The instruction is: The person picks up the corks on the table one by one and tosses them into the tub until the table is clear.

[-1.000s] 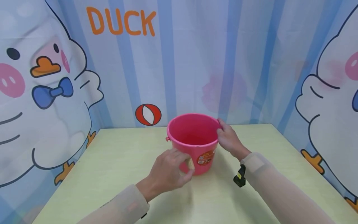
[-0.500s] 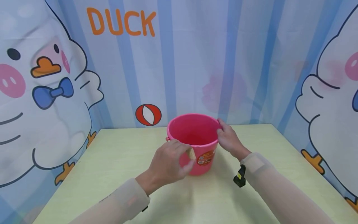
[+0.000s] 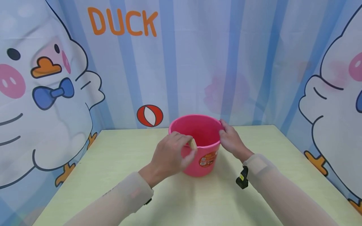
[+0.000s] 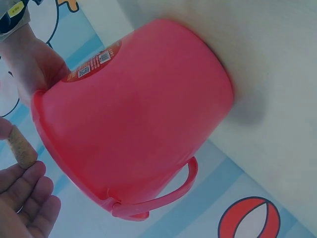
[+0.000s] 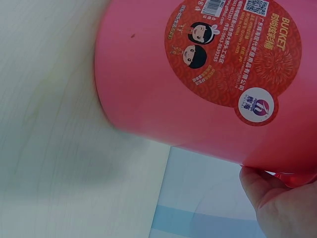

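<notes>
A pink plastic bucket (image 3: pixel 201 160) stands upright on the table, with a red label on its side. My left hand (image 3: pixel 169 153) pinches a small tan, speckled cork (image 4: pixel 21 147) between thumb and fingertips. In the head view the cork is level with the bucket's near rim, in front of it. My right hand (image 3: pixel 233 139) grips the rim at the right side. The right wrist view shows that thumb (image 5: pixel 255 188) against the outside of the bucket wall. The bucket's floor is hidden from the head view.
The pale wooden table (image 3: pixel 127 150) ends at a blue striped curtain (image 3: pixel 198 62) with printed ducks. A pink handle (image 4: pixel 163 198) hangs down on the bucket's far side in the left wrist view.
My left hand has risen with the cork, from low in front of the bucket wall to the height of its rim. The right hand and the bucket have stayed in place.
</notes>
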Motion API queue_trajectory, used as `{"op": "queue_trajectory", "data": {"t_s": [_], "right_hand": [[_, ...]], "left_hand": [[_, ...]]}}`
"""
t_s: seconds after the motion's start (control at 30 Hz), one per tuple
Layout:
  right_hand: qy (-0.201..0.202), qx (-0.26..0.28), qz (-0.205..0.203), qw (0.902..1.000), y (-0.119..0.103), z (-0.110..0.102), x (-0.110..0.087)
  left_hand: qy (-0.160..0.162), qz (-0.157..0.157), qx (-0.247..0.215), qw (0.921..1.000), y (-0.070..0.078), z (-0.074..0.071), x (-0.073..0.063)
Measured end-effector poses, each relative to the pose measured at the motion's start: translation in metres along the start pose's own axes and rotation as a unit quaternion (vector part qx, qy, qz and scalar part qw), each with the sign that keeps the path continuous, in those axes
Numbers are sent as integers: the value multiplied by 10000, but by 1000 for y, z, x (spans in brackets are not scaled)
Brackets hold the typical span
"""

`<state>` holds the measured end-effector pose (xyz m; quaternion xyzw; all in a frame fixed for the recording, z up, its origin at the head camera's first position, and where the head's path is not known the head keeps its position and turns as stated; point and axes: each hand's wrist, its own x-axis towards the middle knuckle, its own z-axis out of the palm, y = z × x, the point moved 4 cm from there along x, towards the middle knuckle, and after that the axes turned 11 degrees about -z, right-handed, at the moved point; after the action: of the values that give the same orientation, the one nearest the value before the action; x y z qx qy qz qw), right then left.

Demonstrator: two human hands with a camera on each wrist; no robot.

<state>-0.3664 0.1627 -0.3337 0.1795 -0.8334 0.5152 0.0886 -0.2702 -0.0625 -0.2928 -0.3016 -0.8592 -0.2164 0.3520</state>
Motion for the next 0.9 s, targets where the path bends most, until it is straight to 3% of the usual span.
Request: {"op": "queue_trajectory", "data": {"t_s": [0.3, 0.53, 0.9], "right_hand": [[15, -39, -17, 10000, 0, -1, 0], [-8, -19, -4, 10000, 0, 0, -1], [0, 15, 9, 10000, 0, 0, -1]], "left_hand": [[36, -179, 50, 9998, -2, 1, 10], [-108, -510, -34, 9986, -7, 7, 17], [-361, -1032, 199, 9938, -15, 14, 26]]}}
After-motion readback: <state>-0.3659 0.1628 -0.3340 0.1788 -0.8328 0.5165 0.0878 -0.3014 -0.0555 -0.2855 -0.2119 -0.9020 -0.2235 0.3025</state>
